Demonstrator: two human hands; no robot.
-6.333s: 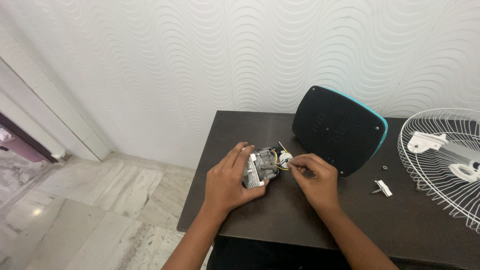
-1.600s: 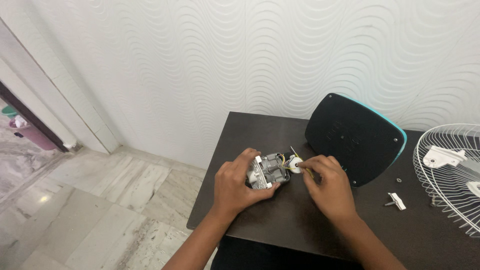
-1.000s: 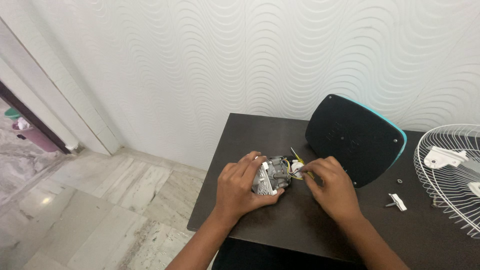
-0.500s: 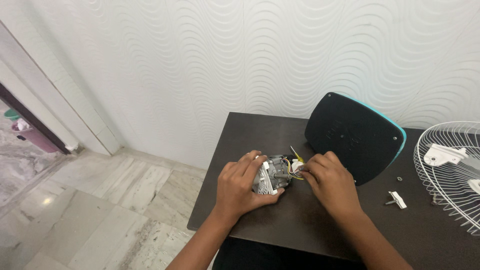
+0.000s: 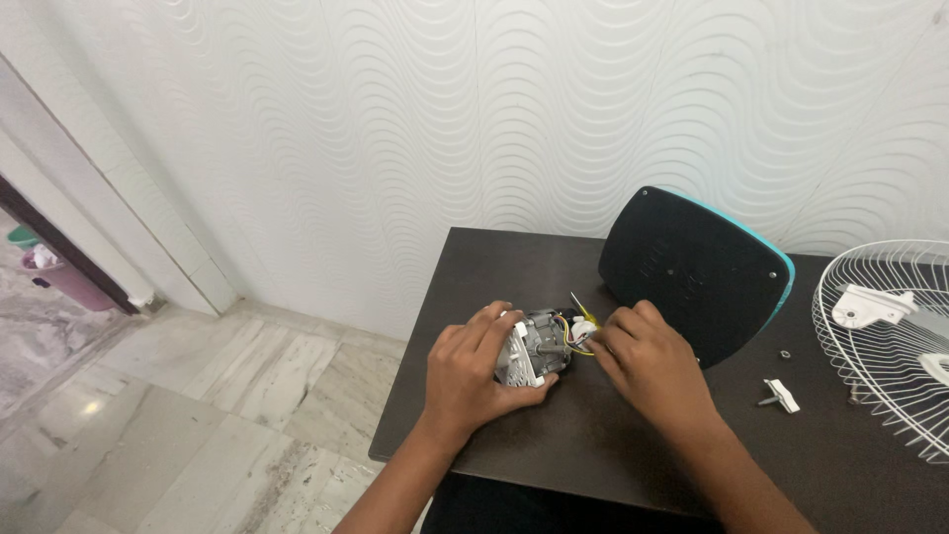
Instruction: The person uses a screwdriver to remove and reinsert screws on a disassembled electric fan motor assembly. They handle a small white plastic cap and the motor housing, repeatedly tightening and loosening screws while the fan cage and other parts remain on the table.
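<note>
Fingers of the left hand [image 5: 473, 368] curl closed around a small grey fan motor [image 5: 534, 346], holding it just above the dark table [image 5: 593, 445] near its front-left corner. Just right of the motor, the right hand [image 5: 647, 361] pinches its fingertips on the yellow wires [image 5: 576, 334] sprouting from it. Behind and right of the motor leans a black, teal-edged panel [image 5: 692, 272]; farther right lie a small white clip [image 5: 783, 395] and a white wire fan guard [image 5: 890, 341].

Left hand [image 5: 470, 371] around small motor [image 5: 539, 346], right hand [image 5: 647, 361] at wires [image 5: 573, 336].
</note>
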